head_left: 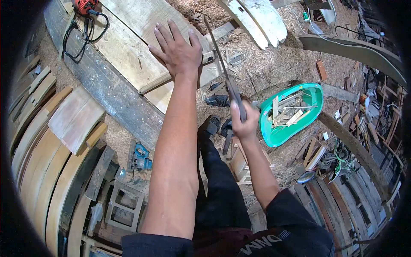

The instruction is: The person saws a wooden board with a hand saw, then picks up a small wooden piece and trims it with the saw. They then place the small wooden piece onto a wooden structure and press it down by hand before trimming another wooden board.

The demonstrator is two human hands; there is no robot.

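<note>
My left hand [182, 53] lies flat with its fingers spread over a wooden strip [156, 82] and the pale boards [124, 47] beneath it. In my right hand [245, 122] is the handle of a long, narrow dark tool [227, 73] that looks like a saw. Its blade points up and away, just right of the boards' edge and the strip's right end. My right fingers are wrapped round the handle. Whether the blade touches the wood, I cannot tell.
A green tub [269, 136] of wood scraps stands right of my right hand. A blue power tool [141, 157] lies on the floor at lower left. A red tool [85, 6] with a black cord rests at upper left. Stacked planks [43, 158] fill the left side.
</note>
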